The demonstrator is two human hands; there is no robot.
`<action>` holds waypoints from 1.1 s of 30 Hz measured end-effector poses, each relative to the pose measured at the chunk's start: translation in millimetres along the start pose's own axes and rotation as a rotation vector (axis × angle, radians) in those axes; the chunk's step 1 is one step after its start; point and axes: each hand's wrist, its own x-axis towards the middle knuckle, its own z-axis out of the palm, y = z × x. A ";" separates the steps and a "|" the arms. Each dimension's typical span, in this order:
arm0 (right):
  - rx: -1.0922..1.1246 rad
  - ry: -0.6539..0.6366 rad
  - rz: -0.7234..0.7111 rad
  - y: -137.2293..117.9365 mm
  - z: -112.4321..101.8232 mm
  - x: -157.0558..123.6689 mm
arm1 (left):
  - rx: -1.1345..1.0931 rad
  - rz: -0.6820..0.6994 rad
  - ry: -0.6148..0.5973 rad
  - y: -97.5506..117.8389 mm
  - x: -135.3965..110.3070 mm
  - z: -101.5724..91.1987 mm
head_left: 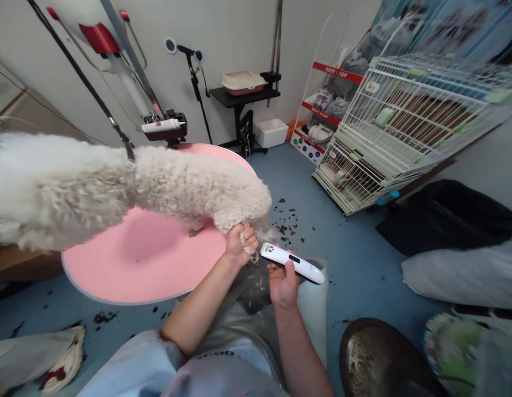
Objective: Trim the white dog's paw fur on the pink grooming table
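Observation:
A white curly-coated dog stands on a round pink grooming table, its hindquarters toward me and its front running off to the left. My left hand is closed round one of its hind legs, and the paw end sticks out below the fingers. In my right hand is a white hair clipper with a small blue light. The clipper's head points left, close to the held leg; whether they touch I cannot tell. A dark strap runs down to the dog's back.
White wire cages stand at the right, beside a rack with red shelf edges. Behind the table are a dryer arm and a black stand with a litter tray. Dark hair clumps lie on the blue floor. A brown round stool is near right.

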 end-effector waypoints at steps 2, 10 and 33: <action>-0.037 -0.021 -0.056 -1.5 -4.1 -2.6 | 0.005 0.000 -0.001 0.6 -0.1 0.0; -0.096 -0.104 -0.118 -3.0 -10.1 -9.3 | 0.004 -0.002 -0.002 2.1 0.2 1.5; -0.007 -0.391 0.098 -23.4 -12.8 14.6 | -0.028 0.013 -0.054 7.7 -2.3 0.6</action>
